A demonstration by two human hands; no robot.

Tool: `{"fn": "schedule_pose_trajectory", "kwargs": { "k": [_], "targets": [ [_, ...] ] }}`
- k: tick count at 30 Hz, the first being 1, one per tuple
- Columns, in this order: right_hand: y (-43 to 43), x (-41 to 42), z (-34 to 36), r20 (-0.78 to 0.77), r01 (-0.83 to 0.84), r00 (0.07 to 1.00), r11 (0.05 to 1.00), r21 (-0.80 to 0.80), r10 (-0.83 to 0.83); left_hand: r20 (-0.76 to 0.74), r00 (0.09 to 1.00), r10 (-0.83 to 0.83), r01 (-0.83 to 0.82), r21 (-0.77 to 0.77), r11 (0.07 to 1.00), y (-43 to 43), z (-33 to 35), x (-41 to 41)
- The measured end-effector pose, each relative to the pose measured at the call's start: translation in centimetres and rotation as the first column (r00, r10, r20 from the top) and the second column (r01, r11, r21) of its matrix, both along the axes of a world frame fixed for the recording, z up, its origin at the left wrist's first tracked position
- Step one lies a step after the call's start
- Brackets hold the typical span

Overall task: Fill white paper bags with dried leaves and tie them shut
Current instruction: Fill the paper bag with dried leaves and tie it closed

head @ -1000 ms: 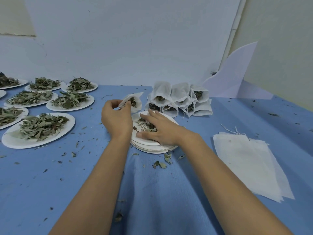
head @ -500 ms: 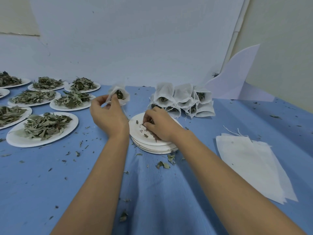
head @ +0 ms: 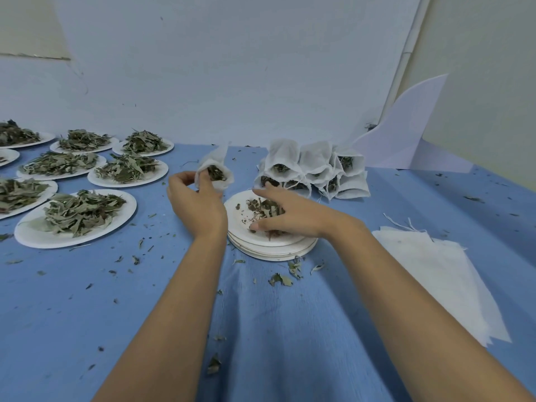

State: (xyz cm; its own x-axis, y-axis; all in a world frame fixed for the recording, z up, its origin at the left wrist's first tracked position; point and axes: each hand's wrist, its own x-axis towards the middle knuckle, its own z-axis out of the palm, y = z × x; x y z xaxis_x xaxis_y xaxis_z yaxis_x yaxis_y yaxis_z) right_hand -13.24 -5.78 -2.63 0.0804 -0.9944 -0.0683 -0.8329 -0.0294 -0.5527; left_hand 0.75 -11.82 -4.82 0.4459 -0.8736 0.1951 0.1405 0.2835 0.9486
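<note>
A: Closest in, the blue cloth-covered table (head: 87,314) is carrying a scatter of loose leaf crumbs (head: 280,280). Off to the right, a flat stack of empty white paper bags (head: 435,280) is lying with strings trailing from its far edge.

B: Mid-table now, and both forearms are reaching in. The right hand (head: 293,216) is lying palm down and spread wide over a small heap of dried green-grey leaves (head: 262,208), with index finger and thumb stretching out on either side of it.

A: And that heap is sitting on top of a stack of round white paper plates (head: 272,250)?

B: It is. Just left of that stack, the left hand (head: 197,204) is gripping a partly filled white paper bag (head: 216,169) at its rim. It's holding the bag clear of the table, mouth gaping towards us, leaves showing inside.

A: Over on the left, round white plates heaped with leaves (head: 75,217) are sitting in rows, close together.

B: Beyond the plate stack, a pile of filled white paper bags (head: 313,172) is lying with mouths facing us and strings hanging. Behind it, a curved white sheet (head: 406,134) is leaning in the corner.
</note>
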Motion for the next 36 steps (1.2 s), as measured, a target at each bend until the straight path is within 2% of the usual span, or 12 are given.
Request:
{"fn": "schedule_pose_trajectory", "kwargs": {
  "k": [4,7,11,17,20,25,30,33,36],
  "targets": [
    [0.5,0.0,-0.1,-0.038,-0.015,0.999,0.993,0.116,0.019,0.027,0.998,-0.060,0.059,0.021,0.998,-0.1,-0.5,-0.7],
    [0.4,-0.1,-0.3,-0.143,-0.019,0.989,0.996,0.088,0.032,0.051,0.993,-0.104,0.103,0.018,0.995,0.1,-0.6,-0.9],
    [0.0,0.0,-1.0,-0.291,0.033,0.954,0.992,-0.119,-0.067,0.044,0.989,-0.139,0.139,0.018,0.990,0.2,-0.9,-1.0],
    [-0.7,0.9,-2.1,-0.183,0.183,0.944,0.898,-0.400,-0.274,0.033,0.990,-0.139,0.138,0.033,0.990,0.3,-1.0,-1.0],
    [-0.8,1.6,-2.5,-0.162,0.236,0.927,0.862,-0.448,-0.338,0.026,0.988,-0.153,0.153,0.032,0.988,0.4,-1.1,-1.1],
    [-0.1,2.2,-2.4,-0.343,0.135,0.898,0.915,-0.380,-0.275,0.022,0.989,-0.145,0.144,0.029,0.989,0.6,-1.1,-1.1],
    [0.5,2.7,-1.7,-0.230,0.154,0.952,0.967,-0.202,-0.200,0.025,0.990,-0.142,0.141,0.032,0.989,0.7,-1.1,-1.1],
    [0.2,2.6,-1.9,-0.285,0.125,0.941,0.970,-0.210,-0.183,0.025,0.989,-0.143,0.142,0.036,0.989,0.8,-1.0,-1.1],
    [0.1,2.3,-2.3,-0.281,0.143,0.933,0.948,-0.286,-0.226,0.029,0.989,-0.145,0.144,0.038,0.989,0.9,-0.9,-1.0]
  ]
}}
